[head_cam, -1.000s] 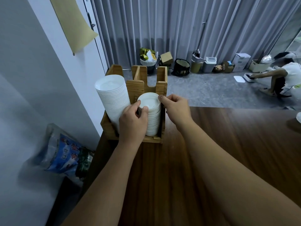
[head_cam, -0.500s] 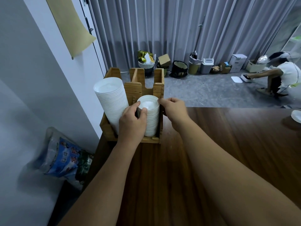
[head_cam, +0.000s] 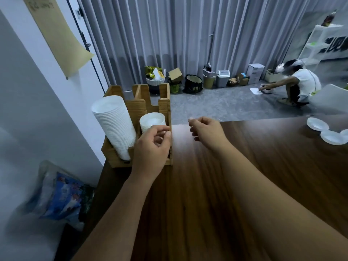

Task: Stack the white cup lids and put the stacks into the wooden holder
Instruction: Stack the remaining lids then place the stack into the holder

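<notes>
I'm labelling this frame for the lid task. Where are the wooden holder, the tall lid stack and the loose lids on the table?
wooden holder (head_cam: 164, 95): head view, right rear upright.
tall lid stack (head_cam: 115, 127): head view, side of the stack.
loose lids (head_cam: 317, 124): head view, middle of the nearest-left lid.

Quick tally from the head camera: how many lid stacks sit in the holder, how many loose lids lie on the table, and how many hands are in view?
Lid stacks in the wooden holder: 2, the tall stack and the short stack
Loose lids on the table: 3, first, second, third cut by the frame edge
Hands: 2, left hand, right hand, neither holding anything
Total: 7
</notes>
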Action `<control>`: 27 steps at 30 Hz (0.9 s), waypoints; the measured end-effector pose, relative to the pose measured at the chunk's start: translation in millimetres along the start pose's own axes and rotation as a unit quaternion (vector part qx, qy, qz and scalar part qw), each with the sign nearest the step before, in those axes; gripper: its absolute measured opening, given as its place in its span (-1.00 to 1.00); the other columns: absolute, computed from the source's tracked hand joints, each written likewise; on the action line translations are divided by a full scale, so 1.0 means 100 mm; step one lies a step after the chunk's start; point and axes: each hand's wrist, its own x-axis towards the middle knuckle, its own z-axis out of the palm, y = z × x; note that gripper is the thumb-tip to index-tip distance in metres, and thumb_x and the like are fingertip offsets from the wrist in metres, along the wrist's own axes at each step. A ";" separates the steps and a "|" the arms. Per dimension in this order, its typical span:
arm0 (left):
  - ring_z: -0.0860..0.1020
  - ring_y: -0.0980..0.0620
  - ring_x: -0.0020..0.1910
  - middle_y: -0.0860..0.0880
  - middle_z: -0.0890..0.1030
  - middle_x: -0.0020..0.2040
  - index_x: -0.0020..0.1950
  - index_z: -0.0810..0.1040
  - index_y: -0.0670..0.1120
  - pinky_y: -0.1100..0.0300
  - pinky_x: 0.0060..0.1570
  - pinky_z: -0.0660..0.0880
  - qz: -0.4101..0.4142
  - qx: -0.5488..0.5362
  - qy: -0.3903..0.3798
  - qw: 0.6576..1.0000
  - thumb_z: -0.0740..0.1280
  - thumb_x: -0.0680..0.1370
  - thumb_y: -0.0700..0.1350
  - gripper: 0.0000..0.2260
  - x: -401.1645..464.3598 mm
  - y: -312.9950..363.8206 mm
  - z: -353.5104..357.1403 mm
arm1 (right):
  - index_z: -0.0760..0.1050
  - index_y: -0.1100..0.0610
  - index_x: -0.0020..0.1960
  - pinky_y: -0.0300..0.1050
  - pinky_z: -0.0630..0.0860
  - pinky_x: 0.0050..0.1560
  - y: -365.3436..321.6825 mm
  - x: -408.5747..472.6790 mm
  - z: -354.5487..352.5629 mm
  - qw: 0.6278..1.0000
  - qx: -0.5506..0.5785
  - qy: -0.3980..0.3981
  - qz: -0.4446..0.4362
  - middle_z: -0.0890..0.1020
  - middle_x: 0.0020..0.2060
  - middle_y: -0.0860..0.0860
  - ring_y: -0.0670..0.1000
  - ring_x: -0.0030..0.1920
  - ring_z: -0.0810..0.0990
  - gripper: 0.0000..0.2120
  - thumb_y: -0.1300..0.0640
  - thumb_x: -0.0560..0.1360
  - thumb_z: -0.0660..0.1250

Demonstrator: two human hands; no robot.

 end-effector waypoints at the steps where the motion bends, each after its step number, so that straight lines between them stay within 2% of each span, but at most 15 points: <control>1: 0.61 0.43 0.04 0.25 0.66 0.00 0.27 0.70 -0.01 0.58 -0.11 0.49 0.004 -0.005 -0.019 1.000 0.43 0.68 -0.07 -0.82 -0.02 0.04 0.06 | 0.67 0.20 0.01 0.09 0.69 0.04 0.04 -0.04 -0.09 1.000 -0.018 0.011 -0.005 0.74 -0.17 0.01 0.03 -0.12 0.67 -0.67 -0.09 0.66 0.42; 3: 0.59 0.45 0.08 0.22 0.67 0.05 0.32 0.69 0.01 0.60 -0.09 0.47 -0.001 -0.016 -0.057 0.998 0.43 0.69 -0.05 -0.79 -0.04 0.13 0.24 | 0.66 0.17 -0.08 0.22 0.68 0.07 0.13 -0.15 -0.32 0.998 -0.048 0.042 -0.012 0.73 -0.22 0.04 0.03 -0.17 0.65 -0.67 -0.11 0.64 0.44; 6: 0.57 0.47 0.09 0.19 0.68 0.09 0.36 0.68 0.05 0.56 -0.04 0.51 -0.003 -0.022 -0.112 0.993 0.41 0.70 0.01 -0.76 -0.06 0.24 0.53 | 0.66 0.14 -0.12 0.16 0.65 -0.05 0.27 -0.30 -0.72 0.991 -0.101 0.088 -0.018 0.73 -0.23 0.08 -0.04 -0.25 0.63 -0.67 -0.12 0.62 0.45; 9: 0.64 0.31 0.11 0.15 0.69 0.18 0.40 0.65 0.07 0.30 0.13 0.65 0.011 -0.004 -0.161 0.987 0.38 0.70 0.09 -0.71 -0.09 0.38 0.83 | 0.65 0.06 -0.14 -0.06 0.49 -0.24 0.45 -0.46 -1.14 0.981 -0.157 0.112 -0.021 0.67 -0.32 -0.04 -0.18 -0.35 0.56 -0.70 -0.15 0.61 0.45; 11: 0.63 0.18 0.23 0.10 0.69 0.29 0.43 0.63 0.08 0.14 0.24 0.61 0.024 0.024 -0.185 0.982 0.36 0.70 0.14 -0.67 -0.12 0.45 1.03 | 0.66 0.03 -0.10 -0.06 0.52 -0.20 0.56 -0.58 -1.39 0.977 -0.175 0.123 -0.011 0.69 -0.27 -0.06 -0.13 -0.27 0.61 -0.74 -0.14 0.61 0.45; 13: 0.61 0.13 0.30 0.10 0.67 0.34 0.45 0.62 0.12 0.18 0.20 0.55 0.029 0.034 -0.213 0.976 0.36 0.69 0.17 -0.65 -0.16 0.56 1.27 | 0.67 -0.01 -0.07 -0.03 0.59 -0.11 0.68 -0.70 -1.69 0.974 -0.181 0.136 0.009 0.71 -0.19 -0.07 -0.06 -0.15 0.67 -0.80 -0.12 0.61 0.46; 16: 0.57 0.18 0.26 0.13 0.64 0.35 0.45 0.59 0.21 0.32 0.04 0.41 0.033 0.038 -0.266 0.963 0.34 0.68 0.23 -0.64 -0.26 0.73 1.66 | 0.66 -0.07 -0.04 -0.03 0.65 -0.05 0.84 -0.86 -2.13 0.972 -0.178 0.147 0.051 0.71 -0.09 -0.07 -0.04 -0.06 0.67 -0.88 -0.09 0.61 0.47; 20: 0.52 0.24 0.16 0.15 0.65 0.30 0.43 0.60 0.22 0.47 -0.05 0.32 0.047 0.012 -0.309 0.950 0.35 0.66 0.25 -0.64 -0.46 0.97 2.23 | 0.66 -0.07 0.01 -0.13 0.57 -0.13 1.03 -1.01 -2.74 0.969 -0.155 0.169 0.097 0.70 -0.04 -0.06 -0.04 -0.02 0.67 -0.95 -0.03 0.63 0.47; 24: 0.53 0.20 0.18 0.12 0.64 0.33 0.44 0.60 0.22 0.28 0.09 0.43 0.062 -0.001 -0.348 0.936 0.35 0.65 0.25 -0.63 -0.63 1.20 2.82 | 0.66 -0.06 0.03 -0.15 0.54 -0.14 1.19 -1.11 -3.29 0.964 -0.138 0.190 0.124 0.70 -0.04 -0.05 -0.03 -0.04 0.67 -0.97 0.01 0.63 0.47; 27: 0.52 0.20 0.23 0.14 0.62 0.35 0.45 0.59 0.22 0.36 0.00 0.40 0.058 -0.008 -0.371 0.927 0.35 0.66 0.24 -0.63 -0.74 1.39 3.23 | 0.66 -0.07 0.01 -0.17 0.55 -0.16 1.32 -1.12 -3.66 0.957 -0.141 0.215 0.135 0.70 -0.05 -0.08 -0.05 -0.04 0.67 -0.97 0.00 0.62 0.47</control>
